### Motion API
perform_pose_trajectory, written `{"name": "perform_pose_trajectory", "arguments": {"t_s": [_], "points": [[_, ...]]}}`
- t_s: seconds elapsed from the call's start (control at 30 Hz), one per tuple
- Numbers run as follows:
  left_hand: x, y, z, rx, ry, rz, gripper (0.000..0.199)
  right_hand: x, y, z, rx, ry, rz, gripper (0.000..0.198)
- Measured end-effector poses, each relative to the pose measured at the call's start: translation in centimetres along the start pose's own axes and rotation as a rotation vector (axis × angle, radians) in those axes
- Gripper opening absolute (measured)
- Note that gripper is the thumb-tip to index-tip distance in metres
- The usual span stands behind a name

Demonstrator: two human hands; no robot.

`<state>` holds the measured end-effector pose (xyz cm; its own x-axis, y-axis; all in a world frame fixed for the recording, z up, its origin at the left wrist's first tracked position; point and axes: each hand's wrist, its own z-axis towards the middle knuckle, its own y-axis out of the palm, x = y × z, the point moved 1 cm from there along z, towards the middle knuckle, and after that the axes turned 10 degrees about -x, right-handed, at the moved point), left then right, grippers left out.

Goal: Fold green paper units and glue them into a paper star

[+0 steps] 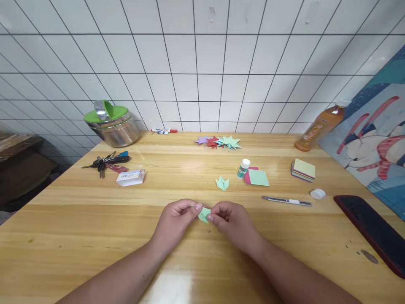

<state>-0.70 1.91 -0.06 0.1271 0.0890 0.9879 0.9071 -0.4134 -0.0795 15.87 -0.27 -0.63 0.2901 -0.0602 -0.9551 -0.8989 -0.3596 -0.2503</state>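
Observation:
A small folded piece of light green paper (204, 215) is pinched between both hands above the near middle of the table. My left hand (177, 219) grips its left side with the thumb on top. On its right edge, my right hand (233, 221) closes thumb and fingertips. Just beyond the hands lies another folded light green paper piece (222, 183) with pointed tips. A glue stick (243, 169) stands upright behind and to the right, beside a green paper square (258, 177) that overlaps a pink one (247, 176).
Paper leaves (228, 142) lie near the wall by markers (164, 131). On the left are a steel pot (119, 130), keys (109, 161) and a white box (130, 177). A utility knife (286, 201), white cap (317, 194), paper stack (303, 169), bottle (320, 128) and phone (373, 230) occupy the right.

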Motion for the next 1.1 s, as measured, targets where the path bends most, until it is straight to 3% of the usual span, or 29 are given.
{"name": "perform_pose_trajectory", "arguments": {"t_s": [0.23,0.4,0.5,0.63,0.83,0.93,1.1], "points": [[-0.10,0.23,0.03,-0.035,0.001,0.081,0.026,-0.62,-0.59,-0.28,0.019,-0.087,-0.142,0.014],[0.28,-0.09,-0.06,-0.114,0.153,0.340,0.018,-0.14,-0.66,-0.32,-0.031,-0.147,-0.246,0.014],[0.38,-0.20,-0.06,-0.140,0.166,0.459,0.015,-0.11,-0.67,-0.25,0.000,-0.125,-0.232,0.014],[0.16,-0.07,0.03,-0.115,0.098,0.390,0.020,-0.36,-0.64,-0.17,0.026,-0.117,-0.168,0.015],[-0.15,0.30,-0.08,-0.202,0.096,0.424,0.028,-0.74,-0.92,-0.14,0.111,-0.207,-0.282,0.014],[-0.19,0.14,-0.02,-0.226,0.085,0.382,0.030,-0.84,-0.96,-0.18,0.076,-0.242,-0.252,0.013],[-0.34,-0.31,0.34,-0.147,0.045,0.196,0.028,-0.64,-0.47,-0.25,-0.078,-0.133,0.000,0.017]]}}
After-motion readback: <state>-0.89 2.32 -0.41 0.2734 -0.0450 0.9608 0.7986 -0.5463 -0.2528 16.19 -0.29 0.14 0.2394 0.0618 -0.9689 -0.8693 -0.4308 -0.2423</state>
